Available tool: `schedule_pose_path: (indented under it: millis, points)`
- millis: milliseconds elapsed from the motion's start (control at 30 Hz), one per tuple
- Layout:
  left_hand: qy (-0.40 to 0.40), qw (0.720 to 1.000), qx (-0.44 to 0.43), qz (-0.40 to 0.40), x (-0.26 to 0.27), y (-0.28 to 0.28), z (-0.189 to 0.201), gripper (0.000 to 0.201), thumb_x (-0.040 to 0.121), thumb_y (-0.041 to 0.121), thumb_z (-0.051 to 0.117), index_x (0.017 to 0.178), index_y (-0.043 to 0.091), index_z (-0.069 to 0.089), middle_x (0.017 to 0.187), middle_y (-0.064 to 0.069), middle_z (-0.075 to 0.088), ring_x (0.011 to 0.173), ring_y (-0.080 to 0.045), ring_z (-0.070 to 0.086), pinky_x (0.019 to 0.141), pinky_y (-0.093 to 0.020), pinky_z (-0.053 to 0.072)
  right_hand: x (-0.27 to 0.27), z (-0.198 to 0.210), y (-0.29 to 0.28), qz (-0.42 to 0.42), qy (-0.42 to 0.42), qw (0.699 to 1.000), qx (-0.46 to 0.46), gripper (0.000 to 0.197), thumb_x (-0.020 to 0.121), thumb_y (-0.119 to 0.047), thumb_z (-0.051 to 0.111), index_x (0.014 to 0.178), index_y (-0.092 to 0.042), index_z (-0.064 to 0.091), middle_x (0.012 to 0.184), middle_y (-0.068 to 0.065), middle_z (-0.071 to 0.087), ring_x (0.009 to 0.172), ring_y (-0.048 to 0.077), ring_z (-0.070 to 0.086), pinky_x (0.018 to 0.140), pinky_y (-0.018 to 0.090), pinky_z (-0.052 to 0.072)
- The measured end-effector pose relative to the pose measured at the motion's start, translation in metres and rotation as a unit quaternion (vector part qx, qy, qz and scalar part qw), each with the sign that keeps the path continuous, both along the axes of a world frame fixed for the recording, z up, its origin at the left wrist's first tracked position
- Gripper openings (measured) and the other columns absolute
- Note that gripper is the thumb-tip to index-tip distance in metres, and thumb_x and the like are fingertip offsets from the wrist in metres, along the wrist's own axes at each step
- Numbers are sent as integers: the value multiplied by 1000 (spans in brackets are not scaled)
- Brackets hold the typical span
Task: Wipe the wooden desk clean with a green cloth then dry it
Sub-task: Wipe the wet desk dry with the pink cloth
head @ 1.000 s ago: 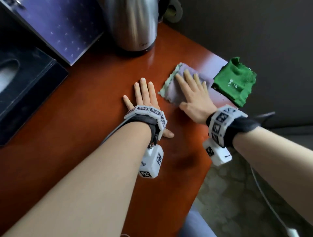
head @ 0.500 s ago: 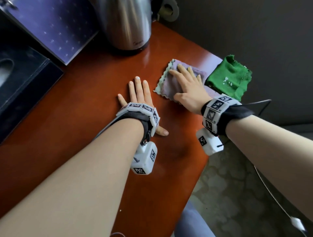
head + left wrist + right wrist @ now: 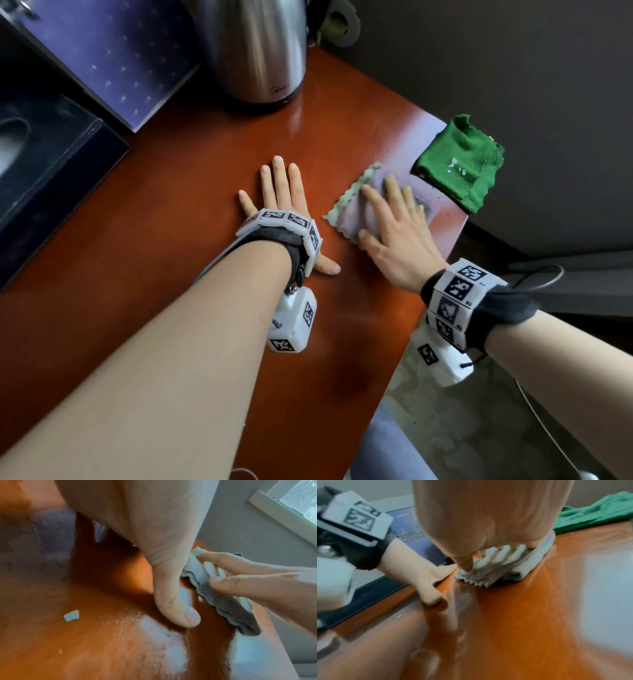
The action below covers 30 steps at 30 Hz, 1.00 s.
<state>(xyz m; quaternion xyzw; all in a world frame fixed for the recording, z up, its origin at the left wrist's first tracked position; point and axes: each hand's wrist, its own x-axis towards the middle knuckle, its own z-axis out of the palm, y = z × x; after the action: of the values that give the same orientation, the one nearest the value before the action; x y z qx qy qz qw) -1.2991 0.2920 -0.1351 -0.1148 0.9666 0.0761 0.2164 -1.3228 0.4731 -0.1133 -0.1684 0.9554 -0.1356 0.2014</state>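
A folded green cloth lies at the far right corner of the reddish wooden desk, partly over the edge. My right hand presses flat, fingers straight, on a folded grey-lilac cloth with a scalloped hem, just left of the green one. My left hand lies flat on the desk beside it, fingers spread, holding nothing. Damp streaks show on the wood near my left thumb.
A steel kettle stands at the back of the desk. A purple starry box and a dark tissue box sit at the left. The desk's right edge drops to the floor, where a cable runs.
My right hand has slid the grey-lilac cloth back toward me and to the right after pushing it forward. My left hand has stayed flat in place.
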Motion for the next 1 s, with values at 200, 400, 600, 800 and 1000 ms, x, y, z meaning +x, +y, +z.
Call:
schedule_pose_path:
  millis: [200, 400, 600, 800, 1000]
  points:
    - [5, 1000, 11, -1, -1, -2, -1, 175, 18, 97, 45, 149, 5, -25, 159, -18, -27, 148, -35, -21, 111, -68, -4, -3, 0, 14, -62, 56, 996, 38, 62, 91, -37, 46, 148, -25, 24, 159, 9, 13, 145, 34, 12, 116, 50, 17]
    - [0, 1000, 6, -5, -1, -2, -2, 174, 27, 93, 62, 149, 6, -27, 158, -16, -29, 148, -33, -22, 112, -66, -5, -16, -4, -17, -64, 45, 996, 47, 64, 90, -44, 44, 147, -23, 22, 160, 6, 9, 146, 35, 5, 117, 55, 9]
    - [-16, 1000, -5, -6, -2, 0, 2, 174, 28, 93, 63, 148, 5, -28, 157, -18, -30, 147, -35, -22, 112, -67, -3, 2, -2, 28, -43, 56, 996, 63, 64, 90, -41, 45, 148, -26, 21, 160, 7, 10, 147, 34, 6, 117, 55, 12]
    - [-7, 1000, 18, 4, -3, -2, 3, 178, 9, 97, 32, 149, 5, -26, 157, -18, -29, 147, -36, -22, 111, -68, -5, 15, -4, 32, -91, 50, 990, 92, 65, 88, -36, 43, 147, -21, 21, 160, 11, 9, 146, 38, 6, 115, 59, 13]
    - [58, 997, -55, 18, 0, 3, -18, 151, 44, 93, 48, 153, 6, -7, 163, -16, -3, 151, -33, 2, 113, -67, 7, 14, -6, -39, -28, 44, 997, 57, 73, 87, -36, 42, 151, -19, 13, 162, 9, -3, 147, 37, -7, 117, 57, -4]
